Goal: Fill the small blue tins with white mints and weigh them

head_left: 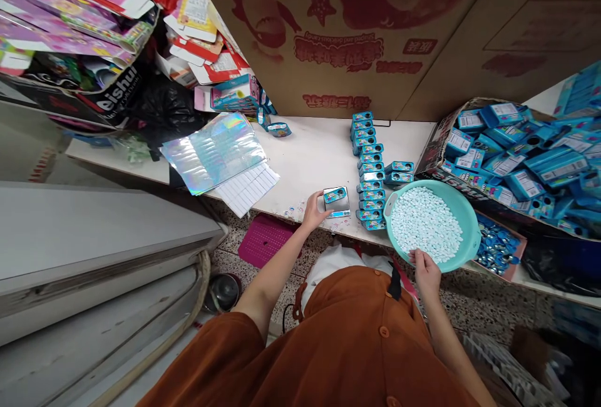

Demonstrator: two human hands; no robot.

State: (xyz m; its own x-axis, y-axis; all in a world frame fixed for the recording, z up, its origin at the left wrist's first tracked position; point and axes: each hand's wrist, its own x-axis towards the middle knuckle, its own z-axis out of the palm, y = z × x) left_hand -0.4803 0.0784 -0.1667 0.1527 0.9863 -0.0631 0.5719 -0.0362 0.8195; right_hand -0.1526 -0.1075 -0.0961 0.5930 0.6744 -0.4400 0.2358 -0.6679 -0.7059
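A small blue box (335, 195) with a round hole lies on a pocket scale (342, 209) near the table's front edge. My left hand (313, 213) is at the scale's left side, thumb and fingers apart, with nothing visibly gripped. To the right, a turquoise bowl (471, 231) holds many small pale candies (425, 222). My right hand (427, 272) is over the bowl's near rim, its fingers pinched together; what is between them is hidden. A column of similar blue boxes (370, 186) stands between scale and bowl, with two more boxes (399, 172) beside it.
At right, a carton (432, 144) overflows with blue boxes, and a tray (509, 272) holds shiny blue pieces. Large cardboard cartons (338, 31) wall off the back. Holographic sheets (216, 150) and a white label sheet (246, 188) lie left. A purple stool (267, 241) stands below.
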